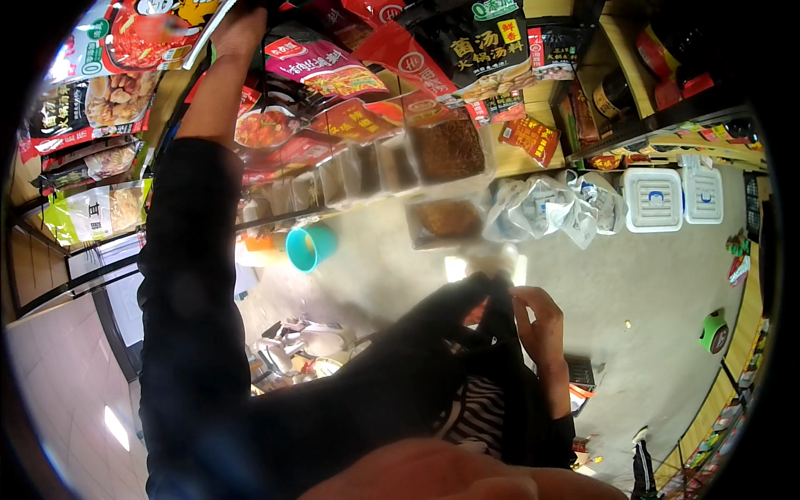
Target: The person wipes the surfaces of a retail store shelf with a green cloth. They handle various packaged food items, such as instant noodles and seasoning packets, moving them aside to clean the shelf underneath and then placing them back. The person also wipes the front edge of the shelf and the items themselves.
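Note:
My left hand [240,31] reaches up to a shelf of packaged foods at the upper left. Its fingers are lost in shadow, so a grip on anything cannot be made out. Right beside it is a large hotpot seasoning packet [147,37] with a pale sealed edge. A purple seasoning packet [319,65] hangs to the right of the hand. My right hand [540,322] is lower, beside the front of my black jacket [400,369]. Its fingers are bent, with the tips close to the dark cloth; whether they pinch it is unclear.
Clear plastic containers of brown dried food [447,150] line the low shelf edge. On the floor stand a turquoise bucket [306,249], plastic bags [537,209], white lidded tubs [653,200] and a green stool-like object [712,331]. Another person's leg [642,465] shows at lower right.

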`<action>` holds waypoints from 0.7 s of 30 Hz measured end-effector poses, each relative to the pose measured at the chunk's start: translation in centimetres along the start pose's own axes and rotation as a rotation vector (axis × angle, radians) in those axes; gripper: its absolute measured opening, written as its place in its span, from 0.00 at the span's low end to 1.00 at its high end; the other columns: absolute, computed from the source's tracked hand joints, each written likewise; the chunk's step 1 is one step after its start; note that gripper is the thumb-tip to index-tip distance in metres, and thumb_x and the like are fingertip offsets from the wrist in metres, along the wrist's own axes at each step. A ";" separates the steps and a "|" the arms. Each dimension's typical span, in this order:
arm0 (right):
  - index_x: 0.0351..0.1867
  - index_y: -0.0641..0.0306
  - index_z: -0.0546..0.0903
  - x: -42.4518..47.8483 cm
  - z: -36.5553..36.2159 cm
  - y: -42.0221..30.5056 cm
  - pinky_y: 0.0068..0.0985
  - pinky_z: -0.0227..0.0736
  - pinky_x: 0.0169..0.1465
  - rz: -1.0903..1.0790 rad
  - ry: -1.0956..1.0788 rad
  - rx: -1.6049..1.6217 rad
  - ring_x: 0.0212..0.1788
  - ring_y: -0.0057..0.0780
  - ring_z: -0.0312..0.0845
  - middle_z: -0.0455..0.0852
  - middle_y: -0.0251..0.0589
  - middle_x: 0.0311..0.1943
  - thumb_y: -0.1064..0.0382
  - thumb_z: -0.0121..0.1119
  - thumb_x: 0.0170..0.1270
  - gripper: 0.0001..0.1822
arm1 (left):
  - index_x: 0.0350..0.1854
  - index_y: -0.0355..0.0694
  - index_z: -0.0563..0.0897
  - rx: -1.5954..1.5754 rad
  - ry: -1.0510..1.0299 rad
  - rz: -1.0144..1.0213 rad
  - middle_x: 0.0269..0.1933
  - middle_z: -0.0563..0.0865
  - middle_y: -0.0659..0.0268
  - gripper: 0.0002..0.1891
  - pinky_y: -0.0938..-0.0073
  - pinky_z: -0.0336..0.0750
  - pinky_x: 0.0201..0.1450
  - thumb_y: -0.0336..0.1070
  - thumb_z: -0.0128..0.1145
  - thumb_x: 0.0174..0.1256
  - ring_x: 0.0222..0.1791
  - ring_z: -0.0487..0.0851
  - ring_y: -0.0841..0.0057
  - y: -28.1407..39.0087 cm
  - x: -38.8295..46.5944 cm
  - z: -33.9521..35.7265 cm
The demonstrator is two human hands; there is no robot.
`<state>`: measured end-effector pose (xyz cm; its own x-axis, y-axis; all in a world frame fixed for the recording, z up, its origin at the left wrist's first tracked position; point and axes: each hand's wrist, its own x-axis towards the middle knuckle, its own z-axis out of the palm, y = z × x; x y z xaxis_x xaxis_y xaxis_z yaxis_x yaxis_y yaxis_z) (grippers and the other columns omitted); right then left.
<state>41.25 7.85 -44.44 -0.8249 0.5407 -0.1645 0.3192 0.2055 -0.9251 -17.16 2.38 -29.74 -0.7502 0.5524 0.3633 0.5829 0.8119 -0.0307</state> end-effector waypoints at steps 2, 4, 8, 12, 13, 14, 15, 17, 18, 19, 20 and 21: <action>0.37 0.66 0.81 0.3 0.2 0.0 0.27 0.75 0.40 -0.009 0.005 0.001 0.36 0.39 0.81 0.83 0.45 0.34 0.75 0.56 0.57 0.07 | 0.61 0.36 0.68 0.021 0.041 0.001 0.64 0.68 0.49 0.26 0.62 0.59 0.66 0.43 0.49 0.62 0.65 0.64 0.54 3.3 -1.0 -1.2; 0.37 0.66 0.81 0.4 0.4 -0.1 0.30 0.75 0.39 -0.034 0.017 -0.006 0.35 0.42 0.80 0.83 0.46 0.33 0.74 0.55 0.58 0.07 | 0.64 0.36 0.65 0.064 0.070 0.170 0.63 0.70 0.47 0.29 0.62 0.59 0.66 0.47 0.50 0.63 0.66 0.64 0.55 4.1 -0.2 -1.1; 0.37 0.67 0.81 0.5 0.7 -0.5 0.30 0.75 0.39 -0.031 0.044 -0.020 0.34 0.42 0.80 0.83 0.46 0.33 0.74 0.55 0.57 0.07 | 0.64 0.39 0.66 -0.173 0.004 0.158 0.62 0.71 0.46 0.29 0.63 0.61 0.65 0.49 0.50 0.63 0.65 0.65 0.55 10.9 0.9 -1.5; 0.36 0.67 0.80 -0.3 0.7 -0.5 0.30 0.75 0.38 -0.053 0.009 -0.017 0.33 0.42 0.80 0.83 0.46 0.32 0.75 0.55 0.57 0.06 | 0.63 0.38 0.66 0.337 0.152 0.286 0.62 0.71 0.46 0.29 0.63 0.63 0.63 0.49 0.52 0.63 0.63 0.68 0.55 6.4 3.6 2.5; 0.36 0.67 0.80 -0.4 0.9 -0.5 0.30 0.75 0.37 -0.052 0.004 -0.016 0.33 0.42 0.81 0.83 0.46 0.32 0.75 0.55 0.57 0.06 | 0.63 0.38 0.66 0.498 0.177 0.351 0.62 0.70 0.47 0.29 0.63 0.63 0.62 0.49 0.52 0.63 0.62 0.68 0.55 4.4 4.8 4.8; 0.36 0.68 0.80 -0.4 1.2 -0.6 0.30 0.74 0.37 -0.025 0.023 0.004 0.33 0.42 0.81 0.83 0.46 0.32 0.75 0.55 0.57 0.06 | 0.64 0.40 0.64 0.556 0.107 0.393 0.63 0.68 0.48 0.28 0.64 0.64 0.62 0.47 0.51 0.64 0.62 0.68 0.56 7.2 4.0 3.1; 0.36 0.68 0.80 -0.4 1.3 -0.8 0.30 0.74 0.36 -0.012 0.029 0.023 0.32 0.42 0.81 0.83 0.46 0.31 0.75 0.55 0.58 0.06 | 0.65 0.42 0.64 0.377 0.066 0.345 0.63 0.68 0.48 0.28 0.64 0.63 0.62 0.46 0.50 0.65 0.62 0.67 0.57 9.1 2.7 0.8; 0.36 0.68 0.80 -0.3 1.2 -1.1 0.29 0.74 0.36 -0.039 0.024 0.025 0.32 0.42 0.81 0.82 0.46 0.31 0.75 0.55 0.58 0.06 | 0.67 0.45 0.62 0.033 -0.021 0.215 0.64 0.67 0.49 0.27 0.65 0.63 0.62 0.44 0.49 0.66 0.63 0.66 0.58 10.5 0.3 -2.8; 0.36 0.69 0.80 -0.3 1.1 -1.3 0.29 0.74 0.35 -0.076 0.021 0.011 0.31 0.42 0.81 0.82 0.46 0.31 0.75 0.55 0.58 0.06 | 0.66 0.44 0.62 0.020 0.032 0.291 0.63 0.68 0.48 0.27 0.65 0.63 0.63 0.43 0.50 0.65 0.62 0.67 0.58 8.8 0.0 -2.6; 0.36 0.69 0.80 -0.4 0.9 -1.4 0.29 0.74 0.35 -0.112 0.017 -0.001 0.31 0.42 0.81 0.82 0.46 0.31 0.75 0.55 0.58 0.06 | 0.66 0.42 0.63 0.007 0.083 0.367 0.62 0.68 0.47 0.27 0.64 0.63 0.63 0.41 0.51 0.65 0.62 0.68 0.57 5.7 -0.2 -1.7; 0.36 0.68 0.80 -0.3 1.4 -1.6 0.29 0.74 0.38 -0.039 0.060 -0.001 0.33 0.42 0.81 0.83 0.46 0.32 0.75 0.56 0.57 0.06 | 0.65 0.41 0.63 -0.061 0.137 0.500 0.61 0.69 0.46 0.27 0.64 0.63 0.63 0.40 0.52 0.64 0.61 0.68 0.56 6.0 1.5 0.7; 0.36 0.67 0.81 -0.6 1.1 -1.7 0.29 0.75 0.41 -0.001 0.046 0.020 0.36 0.42 0.81 0.83 0.47 0.34 0.75 0.56 0.57 0.07 | 0.64 0.40 0.65 -0.057 0.127 0.475 0.59 0.72 0.48 0.27 0.65 0.64 0.62 0.40 0.54 0.64 0.60 0.70 0.57 6.0 0.8 -0.3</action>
<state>40.66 6.29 -43.18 -0.8027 0.5778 -0.1480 0.3087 0.1901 -0.9320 -14.17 7.64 -29.35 -0.3554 0.8287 0.4324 0.8702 0.4622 -0.1707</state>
